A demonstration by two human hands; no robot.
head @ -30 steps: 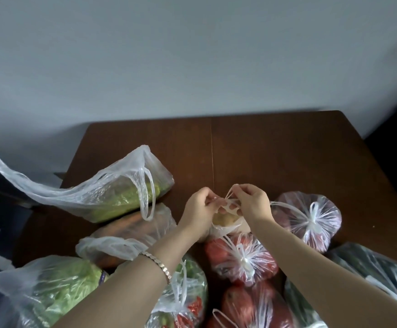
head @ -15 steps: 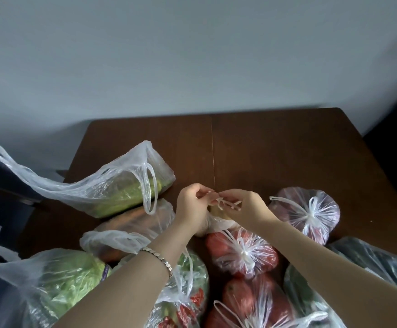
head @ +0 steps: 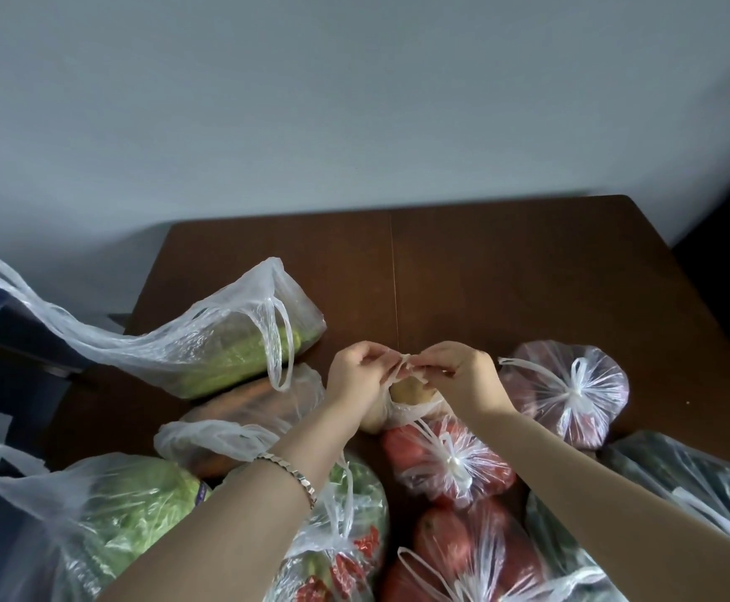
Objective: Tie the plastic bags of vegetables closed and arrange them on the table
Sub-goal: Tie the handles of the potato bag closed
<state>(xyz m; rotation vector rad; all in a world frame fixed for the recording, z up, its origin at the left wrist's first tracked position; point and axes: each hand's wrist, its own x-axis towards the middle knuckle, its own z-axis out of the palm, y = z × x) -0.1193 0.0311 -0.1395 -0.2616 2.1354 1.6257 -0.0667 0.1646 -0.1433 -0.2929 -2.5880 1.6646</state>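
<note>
A small clear bag of potatoes (head: 406,395) sits mid-table between my hands. My left hand (head: 356,378) and my right hand (head: 461,375) each pinch one of its thin handles, which cross between my fingertips just above the bag. Knotted bags of red vegetables lie close by: one (head: 450,467) just below my hands, one (head: 571,393) to the right, another (head: 471,553) nearer me. Open bags lie to the left: green cucumbers (head: 215,354), carrots (head: 245,410), cabbage (head: 106,510).
The brown wooden table (head: 484,271) meets a grey wall at the back and has bare wood behind my hands. A bag of dark greens (head: 693,484) lies at the right front. A bag of chillies and greens (head: 341,545) sits under my left forearm.
My hands have stayed over the potato bag, working its handles. The handle loop first held up between my fingers is now drawn into a low crossing between my fingertips.
</note>
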